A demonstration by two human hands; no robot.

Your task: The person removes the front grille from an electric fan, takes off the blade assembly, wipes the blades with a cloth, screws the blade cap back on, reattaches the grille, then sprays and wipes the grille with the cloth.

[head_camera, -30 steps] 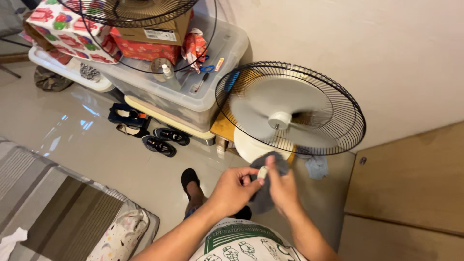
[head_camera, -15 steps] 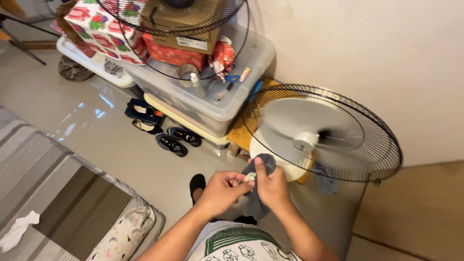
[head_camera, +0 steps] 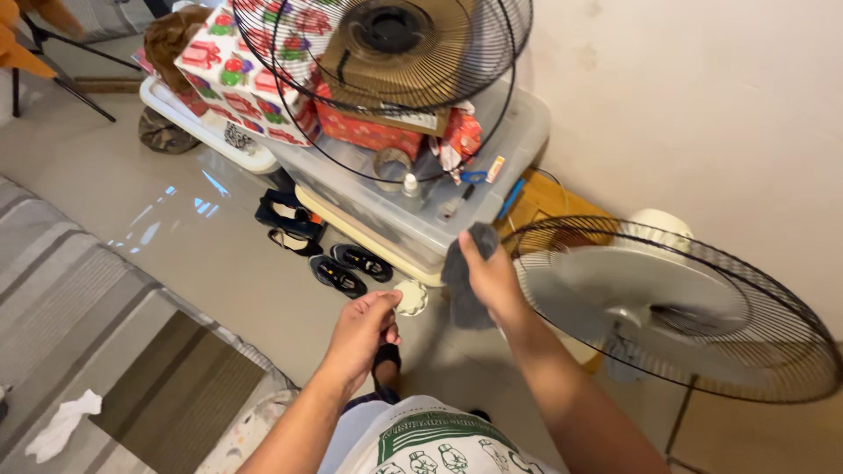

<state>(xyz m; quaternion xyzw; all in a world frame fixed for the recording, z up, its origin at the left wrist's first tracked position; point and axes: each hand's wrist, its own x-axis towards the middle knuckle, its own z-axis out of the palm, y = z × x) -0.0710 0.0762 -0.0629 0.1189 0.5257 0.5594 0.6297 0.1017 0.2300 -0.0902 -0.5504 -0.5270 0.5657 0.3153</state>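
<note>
Storage bin: a clear plastic bin (head_camera: 439, 211) on the floor against the wall, with a roll of tape (head_camera: 391, 165) and a small bottle (head_camera: 409, 184) on its lid.
Gift boxes: patterned boxes (head_camera: 237, 70) stacked over the bin's left end.
Wire guard: a round fan grille (head_camera: 395, 48) resting on the boxes.
Shoes: two dark pairs (head_camera: 320, 246) on the floor beside the bin.
Mat: a striped mat (head_camera: 79, 290) at the floor's left edge, a white crumpled scrap (head_camera: 61, 426) lying on it.

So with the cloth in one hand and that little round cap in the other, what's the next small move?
Probably set the round cap down; the left hand pinches it, while the right hand already holds the grey cloth beside the fan blades.
</note>
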